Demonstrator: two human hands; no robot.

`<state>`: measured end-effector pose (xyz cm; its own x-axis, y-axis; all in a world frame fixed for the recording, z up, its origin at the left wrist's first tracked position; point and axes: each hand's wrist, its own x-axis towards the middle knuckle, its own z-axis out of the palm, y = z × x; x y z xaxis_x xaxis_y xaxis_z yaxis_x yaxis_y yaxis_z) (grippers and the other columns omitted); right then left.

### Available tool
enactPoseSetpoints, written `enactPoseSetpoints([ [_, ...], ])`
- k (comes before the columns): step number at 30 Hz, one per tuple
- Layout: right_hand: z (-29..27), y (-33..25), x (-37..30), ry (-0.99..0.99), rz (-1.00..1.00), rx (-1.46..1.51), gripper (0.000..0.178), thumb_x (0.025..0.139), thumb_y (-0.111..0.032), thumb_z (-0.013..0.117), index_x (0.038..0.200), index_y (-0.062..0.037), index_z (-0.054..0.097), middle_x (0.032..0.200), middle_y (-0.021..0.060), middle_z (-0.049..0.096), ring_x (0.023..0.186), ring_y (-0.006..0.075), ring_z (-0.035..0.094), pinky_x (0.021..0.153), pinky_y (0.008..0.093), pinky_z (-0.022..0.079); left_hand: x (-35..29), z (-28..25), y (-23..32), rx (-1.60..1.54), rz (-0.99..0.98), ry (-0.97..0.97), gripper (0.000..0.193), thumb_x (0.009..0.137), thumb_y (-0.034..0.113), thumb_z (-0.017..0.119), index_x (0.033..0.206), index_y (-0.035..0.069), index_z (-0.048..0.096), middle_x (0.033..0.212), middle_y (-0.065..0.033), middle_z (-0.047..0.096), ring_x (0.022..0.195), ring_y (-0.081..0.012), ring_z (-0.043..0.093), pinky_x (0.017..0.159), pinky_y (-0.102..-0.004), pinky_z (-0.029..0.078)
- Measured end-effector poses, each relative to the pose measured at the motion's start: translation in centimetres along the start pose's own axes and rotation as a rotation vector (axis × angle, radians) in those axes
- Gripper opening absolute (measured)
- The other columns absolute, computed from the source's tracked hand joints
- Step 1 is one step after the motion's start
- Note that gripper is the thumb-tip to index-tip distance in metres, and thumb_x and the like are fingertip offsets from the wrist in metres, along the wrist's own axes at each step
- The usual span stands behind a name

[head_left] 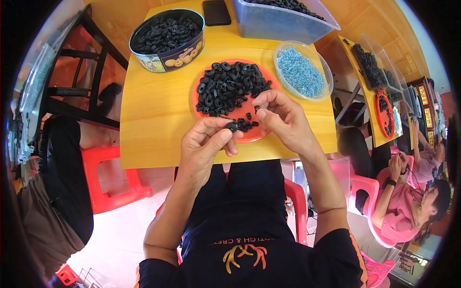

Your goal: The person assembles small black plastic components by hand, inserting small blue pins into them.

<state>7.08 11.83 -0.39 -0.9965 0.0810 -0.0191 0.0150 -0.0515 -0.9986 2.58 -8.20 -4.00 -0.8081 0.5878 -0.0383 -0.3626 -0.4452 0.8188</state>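
Note:
My left hand (207, 139) pinches a small black plastic part (232, 126) between thumb and fingertips, above the near edge of a red plate (249, 136). To its right, my right hand (281, 117) is pinched round a tiny black piece (257, 108), mostly covered by the fingers. Heaped on the plate is a pile of black plastic parts (228, 86). Several smaller black bits (246, 126) lie loose at its near side, between my two hands.
A round tin (168, 60) of black parts stands at the table's far left, beside a dark phone (216, 12). A blue-tinted bin (283, 26) and a clear tub (329, 89) of small shiny pieces stand right. People sit at both sides; another table (379, 137) is at right.

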Motion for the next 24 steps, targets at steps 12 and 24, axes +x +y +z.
enactPoseSetpoints([
  [12, -2.4, 2.0, 1.5, 0.093, -0.351, -1.041, 0.011, 0.084, -0.008, 0.065, 0.094, -0.0039, 0.065, 0.082, 0.0108, 0.063, 0.069, 0.0229, 0.064, 0.06, 0.035, 0.049, -0.6, -0.8, 0.1, 0.063, 0.019, 0.06, 0.017, 0.092, 0.005, 0.06, 0.108, -0.001, 0.059, 0.094, -0.015, 0.069, 0.071, -0.0152, 0.063, 0.066, -0.0273, 0.05],
  [24, -0.3, 3.3, 3.6, 0.047, -0.338, -1.133, 0.014, 0.083, -0.016, 0.069, 0.092, -0.0055, 0.067, 0.085, 0.0104, 0.065, 0.074, 0.0291, 0.065, 0.063, 0.0388, 0.05, -0.7, -1.5, 0.4, 0.075, 0.019, 0.075, 0.016, 0.092, 0.004, 0.06, 0.107, -0.001, 0.06, 0.094, -0.0153, 0.069, 0.07, -0.0154, 0.062, 0.065, -0.0274, 0.05],
])
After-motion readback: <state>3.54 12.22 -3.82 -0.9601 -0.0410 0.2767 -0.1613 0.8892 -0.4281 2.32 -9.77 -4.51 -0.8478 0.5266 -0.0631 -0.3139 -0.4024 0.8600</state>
